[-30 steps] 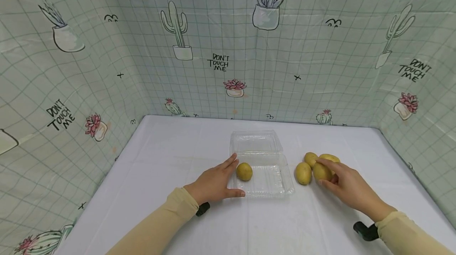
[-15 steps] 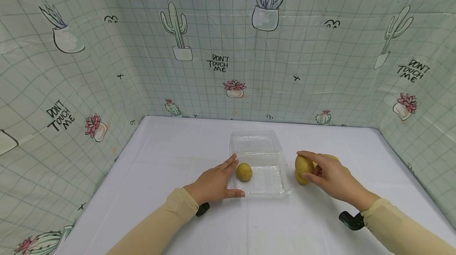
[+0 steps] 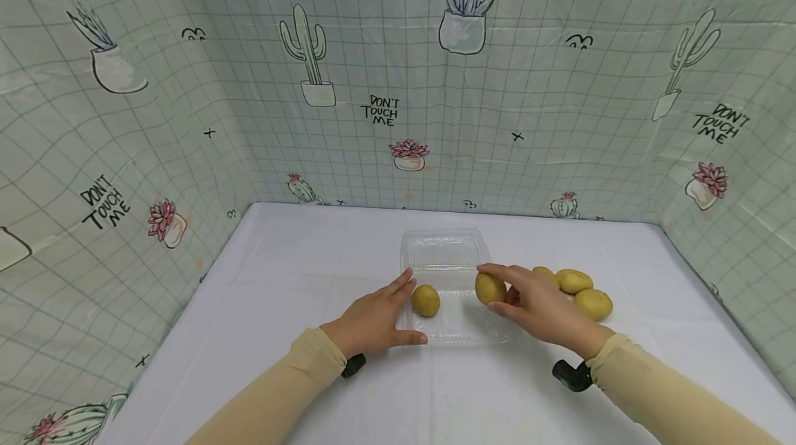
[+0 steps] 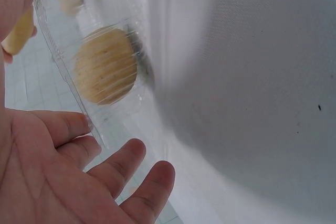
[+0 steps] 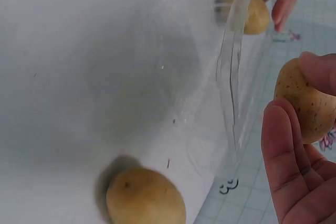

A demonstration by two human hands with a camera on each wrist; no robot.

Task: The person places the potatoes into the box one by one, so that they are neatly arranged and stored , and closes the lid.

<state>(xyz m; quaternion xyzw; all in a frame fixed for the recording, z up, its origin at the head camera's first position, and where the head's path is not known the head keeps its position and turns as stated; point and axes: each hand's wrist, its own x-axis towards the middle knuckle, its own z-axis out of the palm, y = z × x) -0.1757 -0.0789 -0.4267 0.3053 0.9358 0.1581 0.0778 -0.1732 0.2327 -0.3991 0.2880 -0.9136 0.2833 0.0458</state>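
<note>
1. Table [image 3: 311, 244]: white cloth cover with faint fold lines, soft shadows around your hands. Your wrist views pick up small dark specks on it.
2. Fabric backdrop [image 3: 460, 99]: encloses your table at the far side and both flanks. Pale grey-green, thin grid, printed cacti, pink succulents, "DON'T TOUCH ME" lettering. Side panels rippled.
3. Clear container [image 3: 460, 320]: thin ribbed plastic, lid [image 3: 448, 248] folded back toward the backdrop.
4. Held potato [image 3: 490, 289]: yellow-brown, rounded oval, brown speckles on the skin in your right wrist view. You have it raised over the container's right part.
5. Your right hand [image 3: 537, 303]: pinching that potato between thumb and fingers.
6. Your left hand [image 3: 376, 314]: fingers straight, thumb spread wide, at the container's left edge.
7. Boxed potato [image 3: 425, 300]: inside the container near your left hand. Reads nearly round from above; plastic ribs stripe it in your left wrist view.
8. Loose potatoes [image 3: 574, 281]: three visible on the table, right of the container, smooth and yellow, one partly behind your right hand.
</note>
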